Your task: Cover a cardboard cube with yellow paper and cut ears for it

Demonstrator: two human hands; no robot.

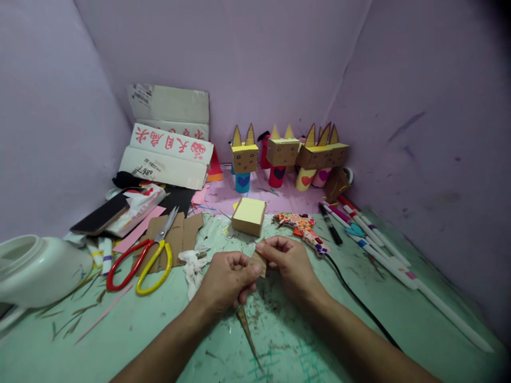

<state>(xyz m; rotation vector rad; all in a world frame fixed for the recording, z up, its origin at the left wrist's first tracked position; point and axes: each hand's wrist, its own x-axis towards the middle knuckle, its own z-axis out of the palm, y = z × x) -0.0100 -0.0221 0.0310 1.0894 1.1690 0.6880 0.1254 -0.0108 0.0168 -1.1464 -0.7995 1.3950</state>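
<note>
Both my hands meet over the green table top, pinching one small piece of brown cardboard (259, 261). My left hand (228, 276) grips its left side between thumb and fingers. My right hand (289, 263) pinches its upper right edge. Below my left hand a narrow pointed cardboard strip (248, 331) shows; whether it touches the hand I cannot tell. Just beyond my hands stands a small cardboard box (248, 217) with a yellow top. A flower-patterned glue gun (303, 227) lies beyond my right hand, its black cord running toward me.
Scissors (159, 239) with red and yellow handles lie on cardboard pieces at left, near a white jug-like container (43, 271). Several cardboard animal figures (244, 159) stand at the back. Several markers (375, 239) lie at right. White printed cardboard (167, 154) leans at the back left.
</note>
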